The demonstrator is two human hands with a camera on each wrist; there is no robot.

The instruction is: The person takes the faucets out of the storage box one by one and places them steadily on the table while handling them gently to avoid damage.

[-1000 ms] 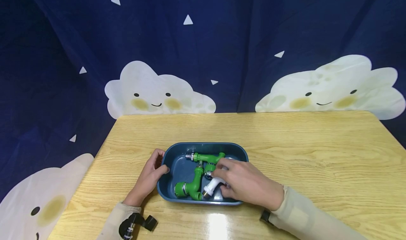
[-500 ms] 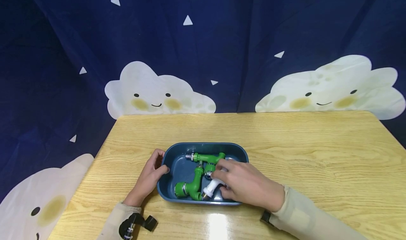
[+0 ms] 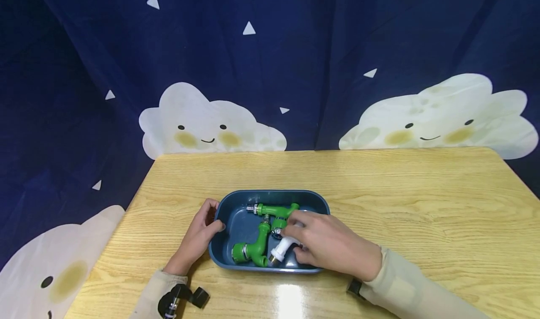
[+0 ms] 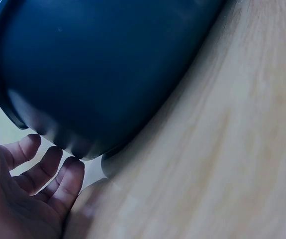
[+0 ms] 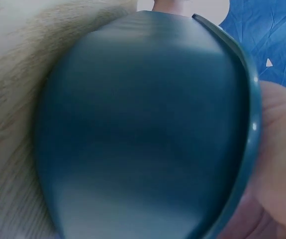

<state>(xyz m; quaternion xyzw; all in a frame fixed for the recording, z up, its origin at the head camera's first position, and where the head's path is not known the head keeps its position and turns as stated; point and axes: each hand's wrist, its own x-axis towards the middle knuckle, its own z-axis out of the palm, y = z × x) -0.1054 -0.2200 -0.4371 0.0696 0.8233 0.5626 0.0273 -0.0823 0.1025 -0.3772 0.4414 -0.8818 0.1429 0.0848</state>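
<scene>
A dark blue plastic basin [image 3: 228,263] stands on the table. Its left end is gripped by my left hand [image 3: 197,237], thumb over the rim and fingers against the outer wall, as the left wrist view also shows. Reaching in over the right side, my right hand [image 3: 333,244] holds a white tap [image 3: 283,248] with a brass threaded end pointing down-left; the hand covers the rest of it. Two green taps lie inside: one green tap [image 3: 276,210] along the back, its handle pointing forward, and another green tap [image 3: 255,249] nearer the front left.
The wooden table [image 3: 401,192] spreads around the basin and reaches back to a dark blue curtain [image 3: 295,52] printed with clouds. Black straps with small devices [image 3: 200,297] sit on the wrists. In the right wrist view the basin's outer wall [image 5: 143,124] fills the middle.
Hardly anything differs. The white tap's threaded end has shifted very slightly within the basin, while the left hand and the green taps stay where they were.
</scene>
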